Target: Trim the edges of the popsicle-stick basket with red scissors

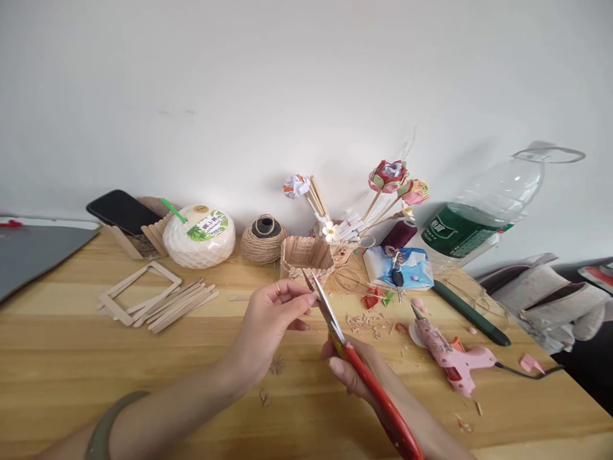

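Observation:
My right hand point(357, 374) grips red-handled scissors point(378, 390), their blades parted a little and pointing up and away from me. Close to the blade tips, my left hand point(278, 310) is closed in a pinch at thumb and forefinger. Whatever sits in that pinch is too small to make out. Just beyond the blades stands an open box made of wooden craft sticks point(306, 252). Small wood clippings point(368, 324) are scattered to the right of the scissors.
Craft sticks point(179, 306) and a stick frame point(115, 310) lie left. A wrapped coconut point(198, 239), a twine ball point(263, 241) and paper flowers point(389, 176) stand along the wall. Right are a pink glue gun point(453, 354), a large bottle point(479, 211) and a blue packet point(400, 268).

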Available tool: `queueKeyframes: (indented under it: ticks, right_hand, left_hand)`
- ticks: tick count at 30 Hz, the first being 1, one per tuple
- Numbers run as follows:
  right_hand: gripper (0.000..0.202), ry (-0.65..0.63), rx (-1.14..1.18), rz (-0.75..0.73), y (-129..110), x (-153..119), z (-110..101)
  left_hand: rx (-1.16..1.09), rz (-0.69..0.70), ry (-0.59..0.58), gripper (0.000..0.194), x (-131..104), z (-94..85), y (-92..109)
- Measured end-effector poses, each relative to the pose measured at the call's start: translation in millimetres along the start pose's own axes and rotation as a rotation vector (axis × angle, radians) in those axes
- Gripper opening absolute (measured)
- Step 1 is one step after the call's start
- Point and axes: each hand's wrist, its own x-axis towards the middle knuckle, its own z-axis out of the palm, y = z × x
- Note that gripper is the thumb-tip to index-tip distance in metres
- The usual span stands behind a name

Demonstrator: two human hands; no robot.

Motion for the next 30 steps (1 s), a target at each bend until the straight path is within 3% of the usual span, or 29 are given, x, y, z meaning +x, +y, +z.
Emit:
queueKeyframes:
  ticks: [30]
  right_hand:
    - [0.05,0.036,-0.075,-0.072,-3.9,6.1,3.1]
  left_hand:
    - [-0.122,0.006,0.067,0.009,-5.8,1.9,1.5]
